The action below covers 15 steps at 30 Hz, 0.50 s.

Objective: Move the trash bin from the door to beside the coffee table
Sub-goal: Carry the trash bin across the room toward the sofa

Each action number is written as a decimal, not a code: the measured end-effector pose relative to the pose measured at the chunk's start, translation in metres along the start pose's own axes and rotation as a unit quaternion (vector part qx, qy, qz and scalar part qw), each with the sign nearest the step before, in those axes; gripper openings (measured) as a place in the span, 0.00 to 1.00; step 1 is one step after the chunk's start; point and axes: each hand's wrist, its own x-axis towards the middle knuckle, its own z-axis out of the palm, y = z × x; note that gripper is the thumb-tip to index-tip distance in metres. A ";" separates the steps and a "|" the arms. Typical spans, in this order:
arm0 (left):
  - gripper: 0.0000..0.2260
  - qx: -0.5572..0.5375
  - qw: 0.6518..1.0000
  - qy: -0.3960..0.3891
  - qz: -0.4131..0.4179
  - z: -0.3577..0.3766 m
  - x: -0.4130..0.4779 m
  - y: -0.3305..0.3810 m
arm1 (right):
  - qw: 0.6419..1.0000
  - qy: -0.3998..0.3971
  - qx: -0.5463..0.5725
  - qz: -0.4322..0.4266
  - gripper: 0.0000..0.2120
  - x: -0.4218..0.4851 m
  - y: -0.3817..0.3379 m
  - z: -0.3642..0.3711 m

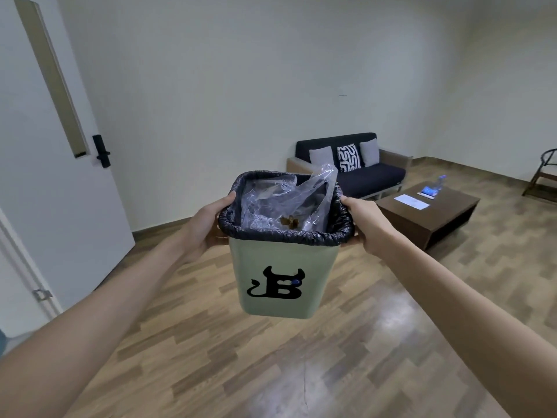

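Now bin [283, 276] mid-air, well short of bench [428, 212]; left hand [208, 224] and right hand [364, 224] clenched on opposite rim sides; likely light, stiff plastic; liner [286, 233] slippery, so hold under rim.

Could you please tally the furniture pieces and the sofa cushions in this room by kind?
Dark navy fabric sofa: 1
Dark brown wooden coffee table: 1
Dark wooden chair, partly cut off: 1
Plain grey cushions: 2
Black-and-white patterned cushion: 1
Total: 6
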 end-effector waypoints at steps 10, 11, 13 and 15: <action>0.24 0.036 0.991 -0.125 0.025 0.038 0.201 0.033 | 0.994 0.104 0.026 0.014 0.13 0.139 -0.029 -0.027; 0.23 0.036 0.990 -0.136 0.031 0.045 0.223 0.038 | 0.992 0.120 0.025 0.010 0.13 0.155 -0.034 -0.030; 0.22 0.030 0.987 -0.151 0.036 0.059 0.258 0.046 | 0.989 0.143 0.030 0.006 0.14 0.180 -0.041 -0.037; 0.22 0.028 0.985 -0.166 0.033 0.075 0.294 0.049 | 0.986 0.161 0.033 0.008 0.13 0.205 -0.046 -0.046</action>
